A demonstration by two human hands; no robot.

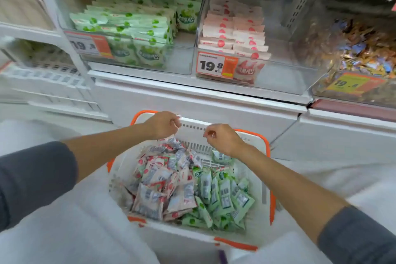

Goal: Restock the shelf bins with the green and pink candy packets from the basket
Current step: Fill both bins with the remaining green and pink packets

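Well, nearest in, the basket (265,188) sat low between the forearms, heaped full: pink packets (158,180) on its left side, green packets (222,195) on its right, none lifted out. At its far rim both hands were curled, the left hand (162,124) hooked over the white edge and the right hand (222,140) pinching just beside it. The fingertips were blurred, so that was probably the rim itself, not a packet. It read as positioning the basket, with stocking not yet begun. The next move called for letting go, dipping into one colour and carrying a handful up. Beyond, the white cabinet ledge (192,92) jutted between basket and shelf, an edge to clear. Farther up, the green bin (182,58) had bare floor at its right and the pink bin (285,70) had wide room at its right, each behind a clear front lip to reach over.
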